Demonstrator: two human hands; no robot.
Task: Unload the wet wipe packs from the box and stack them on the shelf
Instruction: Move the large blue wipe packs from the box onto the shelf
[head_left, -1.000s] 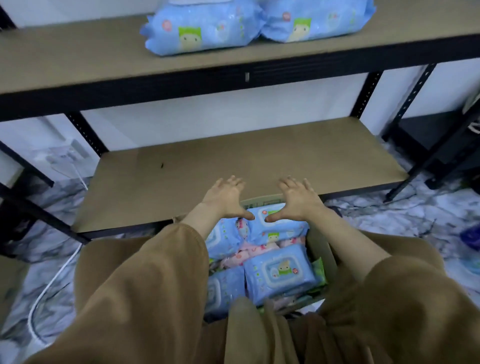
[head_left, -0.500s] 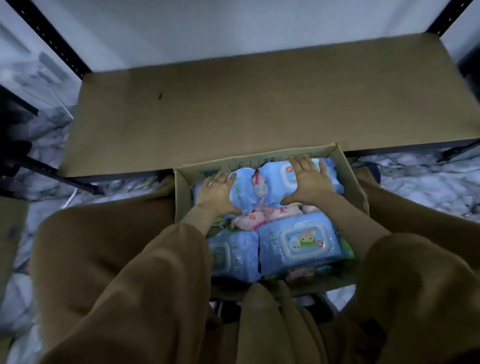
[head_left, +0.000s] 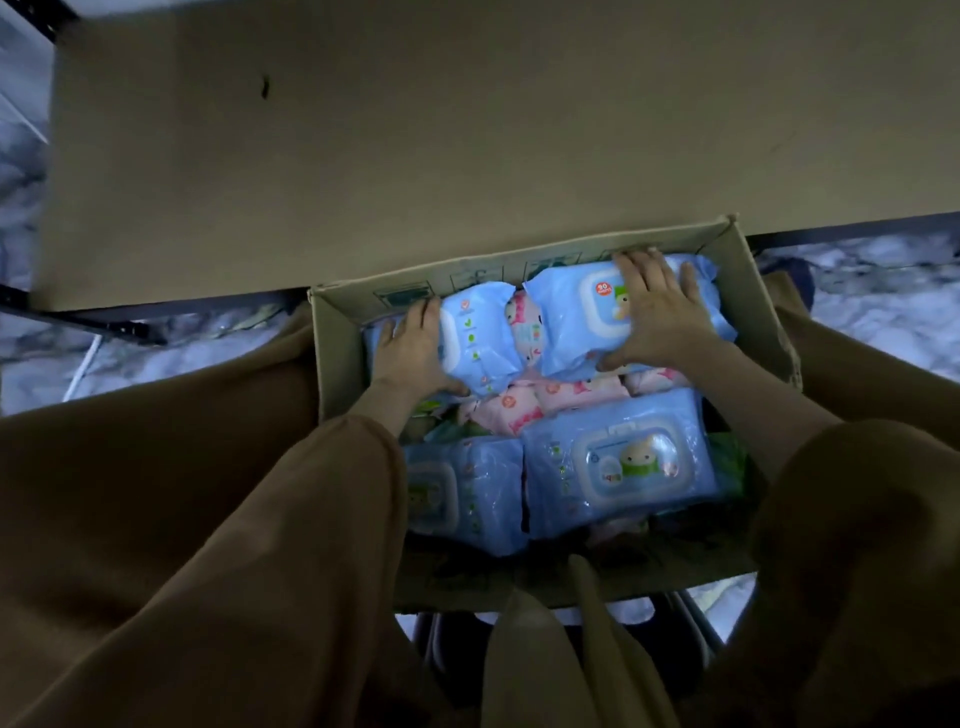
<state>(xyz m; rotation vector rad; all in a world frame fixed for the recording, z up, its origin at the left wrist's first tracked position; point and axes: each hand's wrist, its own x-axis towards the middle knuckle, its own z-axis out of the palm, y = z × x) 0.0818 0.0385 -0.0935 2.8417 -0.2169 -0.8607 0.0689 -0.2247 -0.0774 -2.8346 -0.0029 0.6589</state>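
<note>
Wet wipe packs (head_left: 618, 457), pale-blue soft plastic, in brown cardboard box (head_left: 758, 322), frame centre | left hand (head_left: 410, 353) grips upper-left pack (head_left: 483, 343); right hand (head_left: 660, 317) grips upper-right pack (head_left: 576, 322) | tan shelf board (head_left: 467, 130) just beyond, up-frame

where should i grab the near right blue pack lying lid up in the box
Come straight down on the near-right blue pack: it lies flat, lid up. Probably best to put the thumb on its near long edge and the fingers over the far long edge, where the pink packs sit lower and leave room. Its left side butts against the neighbouring blue pack.
</note>
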